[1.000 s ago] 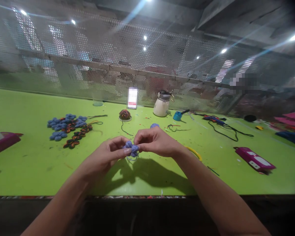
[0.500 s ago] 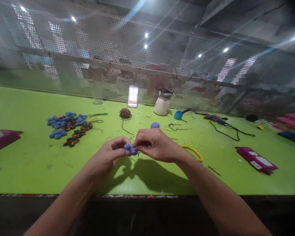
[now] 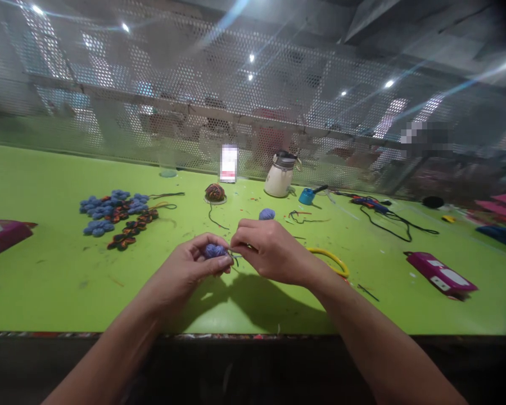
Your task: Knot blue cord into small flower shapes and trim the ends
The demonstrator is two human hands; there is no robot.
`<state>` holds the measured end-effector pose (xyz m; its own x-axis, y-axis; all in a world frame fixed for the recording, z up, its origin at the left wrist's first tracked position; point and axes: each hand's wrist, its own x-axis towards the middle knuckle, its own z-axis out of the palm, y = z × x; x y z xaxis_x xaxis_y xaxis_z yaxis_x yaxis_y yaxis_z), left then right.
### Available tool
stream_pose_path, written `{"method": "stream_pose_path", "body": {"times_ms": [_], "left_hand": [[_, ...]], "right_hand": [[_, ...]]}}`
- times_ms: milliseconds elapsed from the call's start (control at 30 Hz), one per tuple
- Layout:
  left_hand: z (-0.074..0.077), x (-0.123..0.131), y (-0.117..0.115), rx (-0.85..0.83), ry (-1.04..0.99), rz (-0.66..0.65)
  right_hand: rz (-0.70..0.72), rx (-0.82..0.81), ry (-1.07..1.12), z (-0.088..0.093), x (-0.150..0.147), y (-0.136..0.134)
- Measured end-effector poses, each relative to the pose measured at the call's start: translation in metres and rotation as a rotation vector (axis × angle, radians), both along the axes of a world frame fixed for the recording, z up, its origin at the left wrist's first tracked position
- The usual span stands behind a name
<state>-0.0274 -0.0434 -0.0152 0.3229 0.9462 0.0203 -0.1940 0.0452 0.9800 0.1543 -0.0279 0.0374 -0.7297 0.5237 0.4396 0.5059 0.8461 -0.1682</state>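
Observation:
My left hand (image 3: 198,260) is closed around a blue-purple crocheted flower (image 3: 214,251), thumb and fingers pressing it from both sides. A thin yarn strand (image 3: 235,256) spans the small gap to my right hand (image 3: 267,247), whose fingertips pinch it; whether a hook or needle is also in there I cannot tell. A short dark yarn end hangs by the left thumb. Just behind the right hand lies a ball of blue-purple yarn (image 3: 267,214).
Left on the green table (image 3: 59,292) lie blue and dark crocheted flowers (image 3: 96,208). Behind stand a multicolour yarn ball (image 3: 215,192), a phone (image 3: 228,163), a white jug (image 3: 279,175) and a blue pot (image 3: 307,196). Right are a yellow ring (image 3: 331,260) and a magenta box (image 3: 441,274).
The flower has turned and sits deeper in my left hand, with the left fingers wrapped further over it. My right fingertips have drawn slightly away, and the strand between the hands now shows.

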Motion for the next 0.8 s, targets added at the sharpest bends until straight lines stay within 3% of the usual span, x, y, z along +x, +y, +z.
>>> {"method": "stream_pose_path", "body": {"times_ms": [133,267,367,467,567,667,800], "left_hand": [[0.0,0.002,-0.002,-0.014,-0.012,0.013],[-0.002,0.001,-0.002,-0.045,-0.013,-0.049],[-0.004,-0.001,-0.001,-0.073,-0.03,-0.091],[-0.003,-0.001,-0.001,-0.098,-0.055,-0.036],[-0.001,-0.001,0.001,-0.112,-0.07,0.058],[0.001,-0.001,0.006,-0.107,-0.1,0.036],[0.007,0.0,0.013,-0.055,-0.07,0.012]], "right_hand": [[-0.024,0.084,0.009,-0.003,0.0,0.002],[-0.05,0.225,0.013,-0.01,-0.003,0.003],[-0.044,0.237,0.036,-0.015,-0.006,0.005],[-0.054,0.069,0.08,-0.018,-0.006,0.013],[-0.117,-0.215,0.006,-0.021,0.001,0.028],[-0.15,-0.385,-0.046,-0.022,0.008,0.042],[-0.148,-0.515,0.272,-0.018,0.01,0.044]]}}
